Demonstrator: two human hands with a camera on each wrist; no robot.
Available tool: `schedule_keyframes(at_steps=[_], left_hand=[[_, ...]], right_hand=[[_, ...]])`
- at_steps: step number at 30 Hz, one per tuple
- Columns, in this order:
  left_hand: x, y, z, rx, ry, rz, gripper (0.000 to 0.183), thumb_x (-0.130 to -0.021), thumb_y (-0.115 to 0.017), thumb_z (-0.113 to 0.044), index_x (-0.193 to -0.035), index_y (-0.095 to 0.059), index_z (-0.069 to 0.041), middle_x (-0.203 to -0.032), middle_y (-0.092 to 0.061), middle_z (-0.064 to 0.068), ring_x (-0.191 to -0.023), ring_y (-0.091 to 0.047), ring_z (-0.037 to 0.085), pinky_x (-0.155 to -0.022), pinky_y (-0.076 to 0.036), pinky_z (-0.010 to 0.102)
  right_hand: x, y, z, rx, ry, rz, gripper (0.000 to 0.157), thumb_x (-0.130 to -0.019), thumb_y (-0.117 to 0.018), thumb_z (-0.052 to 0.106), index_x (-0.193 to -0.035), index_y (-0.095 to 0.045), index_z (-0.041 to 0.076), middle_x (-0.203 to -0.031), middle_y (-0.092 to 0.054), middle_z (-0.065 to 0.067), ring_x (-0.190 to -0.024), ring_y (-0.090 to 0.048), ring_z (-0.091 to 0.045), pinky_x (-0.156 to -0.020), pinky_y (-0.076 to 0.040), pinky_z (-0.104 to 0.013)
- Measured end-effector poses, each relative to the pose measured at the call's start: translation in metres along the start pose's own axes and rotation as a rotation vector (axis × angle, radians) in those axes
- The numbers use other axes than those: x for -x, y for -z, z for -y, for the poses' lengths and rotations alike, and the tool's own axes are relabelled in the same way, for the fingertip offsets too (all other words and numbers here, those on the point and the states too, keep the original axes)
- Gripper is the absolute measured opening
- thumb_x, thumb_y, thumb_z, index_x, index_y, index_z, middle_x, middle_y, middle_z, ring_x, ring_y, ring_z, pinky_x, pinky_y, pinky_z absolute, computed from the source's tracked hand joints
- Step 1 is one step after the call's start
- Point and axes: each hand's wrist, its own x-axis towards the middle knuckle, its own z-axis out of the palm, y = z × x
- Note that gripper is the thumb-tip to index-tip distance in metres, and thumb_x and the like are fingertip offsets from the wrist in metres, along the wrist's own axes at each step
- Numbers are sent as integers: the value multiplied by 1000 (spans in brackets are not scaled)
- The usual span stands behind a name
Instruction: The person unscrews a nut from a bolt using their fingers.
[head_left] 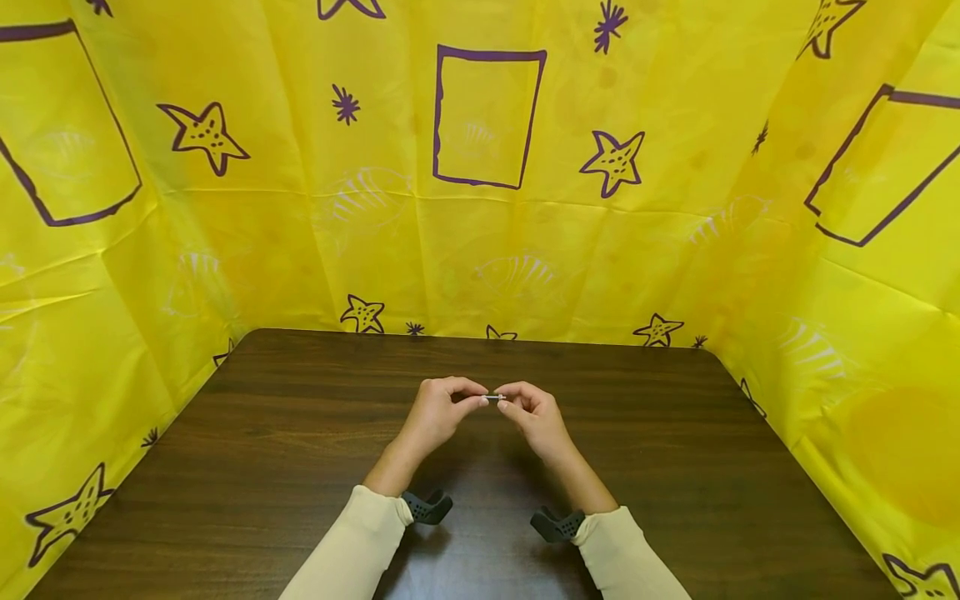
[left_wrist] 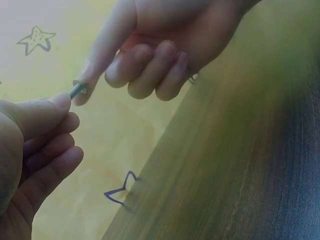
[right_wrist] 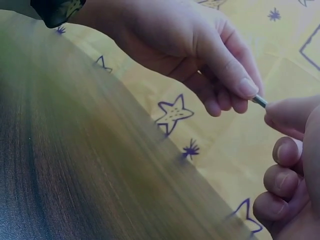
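A small metal bolt [head_left: 491, 397] lies level between the two hands, above the middle of the table. My left hand [head_left: 437, 415] pinches one end between thumb and forefinger. At the other end, the thumb and forefinger of my right hand [head_left: 539, 419] pinch a wider piece that looks like a nut [left_wrist: 83, 88]. Threads show on the short stretch of bolt [left_wrist: 75, 91] between the fingertips in the left wrist view. In the right wrist view only a bit of the shank [right_wrist: 259, 101] shows; the fingertips hide both ends.
The dark wooden table [head_left: 300, 450] has rounded far corners. A yellow cloth [head_left: 510, 225] with purple stars and frames hangs round its back and sides. Dark straps with camera mounts [head_left: 429, 507] sit on both wrists, by the cream sleeves [head_left: 352, 542].
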Motion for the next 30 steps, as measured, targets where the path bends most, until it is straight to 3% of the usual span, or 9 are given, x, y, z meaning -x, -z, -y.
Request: schedule_keyframes(at_steps=[16, 22, 26, 30], left_hand=[[0, 1, -2, 3, 5, 0, 9, -80, -80, -12, -89, -77, -11, -84, -72, -4, -79, -66, 12, -70, -53, 30], [0, 0, -3, 7, 5, 3, 9, -80, -80, -12, -89, -77, -10, -84, -72, -4, -78, -66, 13, -70, -53, 31], [0, -1, -4, 23, 13, 8, 10, -79, -81, -12, -89, -78, -11, -84, -72, -5, -78, -66, 12, -69, -53, 30], [0, -2, -4, 41, 7, 19, 10, -80, -80, -11, -89, -78, -9, -84, -72, -4, -78, -66, 11, -69, -53, 28]], right_hand=[[-1, 2, -3, -36, 66, 0, 23, -87, -60, -14, -109, -58, -18, -59, -40, 1, -50, -35, -2, -48, -29, -19], [-1, 1, -2, 7, -5, -19, 22, -94, -60, -3, -111, -60, -16, -58, -40, 1, -49, -36, -5, -47, -30, -20], [-2, 1, 0, 61, -84, -31, 21, -100, -53, 6, -100, -65, -12, -54, -42, -1, -46, -37, -7, -46, -30, -21], [-1, 1, 2, 90, -133, -25, 33, -104, -47, 10, -87, -65, -12, -50, -40, -1, -43, -34, -6, -44, -27, -21]])
